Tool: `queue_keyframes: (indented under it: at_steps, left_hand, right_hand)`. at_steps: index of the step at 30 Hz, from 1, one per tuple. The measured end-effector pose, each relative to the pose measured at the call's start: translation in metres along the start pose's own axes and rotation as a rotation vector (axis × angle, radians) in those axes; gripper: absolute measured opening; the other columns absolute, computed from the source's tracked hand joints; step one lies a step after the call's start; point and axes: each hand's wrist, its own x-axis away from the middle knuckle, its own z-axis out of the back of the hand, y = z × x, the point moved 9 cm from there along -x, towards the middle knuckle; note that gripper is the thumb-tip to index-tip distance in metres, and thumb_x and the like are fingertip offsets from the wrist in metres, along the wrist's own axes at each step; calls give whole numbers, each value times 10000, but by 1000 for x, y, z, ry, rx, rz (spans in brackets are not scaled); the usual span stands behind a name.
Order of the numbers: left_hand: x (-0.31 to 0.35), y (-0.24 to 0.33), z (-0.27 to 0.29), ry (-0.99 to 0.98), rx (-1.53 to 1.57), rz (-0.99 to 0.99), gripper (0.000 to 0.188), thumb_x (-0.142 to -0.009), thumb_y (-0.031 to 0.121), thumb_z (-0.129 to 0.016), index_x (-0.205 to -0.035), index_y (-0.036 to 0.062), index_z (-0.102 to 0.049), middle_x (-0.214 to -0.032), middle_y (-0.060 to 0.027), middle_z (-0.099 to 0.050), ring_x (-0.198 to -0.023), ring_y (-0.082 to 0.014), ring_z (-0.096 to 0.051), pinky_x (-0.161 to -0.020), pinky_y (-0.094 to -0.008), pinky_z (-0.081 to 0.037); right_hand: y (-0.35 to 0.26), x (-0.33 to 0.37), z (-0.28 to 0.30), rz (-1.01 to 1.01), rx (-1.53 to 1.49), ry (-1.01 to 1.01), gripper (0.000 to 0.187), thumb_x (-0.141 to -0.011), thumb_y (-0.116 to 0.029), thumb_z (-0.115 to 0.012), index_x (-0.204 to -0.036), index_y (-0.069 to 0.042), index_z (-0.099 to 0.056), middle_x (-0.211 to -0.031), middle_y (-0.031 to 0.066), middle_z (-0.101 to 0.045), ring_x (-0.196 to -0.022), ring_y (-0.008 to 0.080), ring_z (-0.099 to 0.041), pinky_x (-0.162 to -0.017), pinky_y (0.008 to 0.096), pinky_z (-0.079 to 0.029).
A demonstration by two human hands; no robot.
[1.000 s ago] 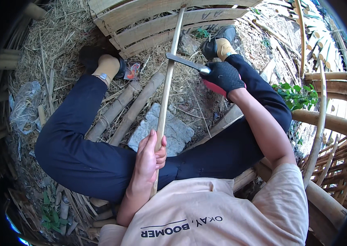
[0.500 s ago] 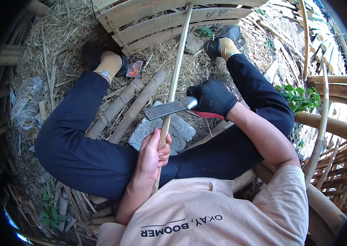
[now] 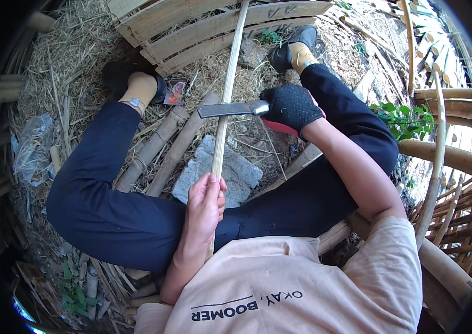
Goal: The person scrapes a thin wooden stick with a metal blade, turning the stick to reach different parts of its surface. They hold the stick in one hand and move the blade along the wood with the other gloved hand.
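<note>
My bare left hand point(image 3: 204, 205) is closed around the lower part of a long, thin strip of split bamboo point(image 3: 228, 83). The strip runs from my lap up to the slatted wooden crate at the top. In a black and red work glove, my right hand point(image 3: 290, 108) grips the handle of a broad-bladed knife point(image 3: 227, 109); the fingers hide most of that handle. The blade lies crosswise over the strip, well above my left hand, and appears to touch it. Below the blade, between my legs, rests a grey stone block point(image 3: 216, 170).
A slatted wooden crate point(image 3: 191, 30) stands beyond my feet. Two bamboo poles point(image 3: 183, 139) lie left of the stone. A clear plastic bag point(image 3: 34, 147) is at far left. Bamboo rails point(image 3: 447, 156), a green plant point(image 3: 406, 119) and stacked cut bamboo point(image 3: 439, 55) are at right.
My right hand and the knife have moved up along the strip, away from my body. My left hand keeps its hold. The whole view has shifted slightly.
</note>
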Motion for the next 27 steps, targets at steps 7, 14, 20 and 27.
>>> queue_keyframes:
  at_steps: [7, 14, 20, 27]
  left_hand:
    - [6, -1, 1, -70, 143, 73, 339, -1089, 362, -380, -920, 95, -502, -562, 94, -283, -411, 3, -219, -352, -186, -177]
    - [5, 1, -1, -86, 156, 90, 376, -1082, 402, -382, -911, 90, -504, -560, 96, -277, -413, 5, -219, -349, -184, -179]
    - [-1, -5, 1, -59, 46, 20, 319, -1079, 357, -418, -897, 105, -491, -558, 104, -289, -406, 13, -225, -348, -182, -171]
    - [-1, -1, 1, -20, 38, 27, 310, -1077, 325, -440, -844, 123, -473, -552, 111, -316, -401, 16, -238, -355, -192, -163]
  right_hand:
    - [48, -5, 28, -155, -18, 91, 350, -840, -420, -667, -1034, -140, -746, -891, 174, -723, -859, 359, -698, -798, 442, -538]
    - [-38, 23, 3, 142, -40, -80, 289, -799, -373, -682, -961, -138, -727, -860, 166, -713, -845, 373, -689, -787, 467, -538]
    - [-27, 17, -13, 75, -89, -136, 253, -778, -327, -674, -944, -148, -739, -847, 160, -715, -837, 357, -697, -778, 448, -546]
    - [-17, 9, -2, 53, 5, -84, 222, -762, -290, -667, -915, -148, -741, -818, 154, -714, -810, 350, -704, -753, 451, -556]
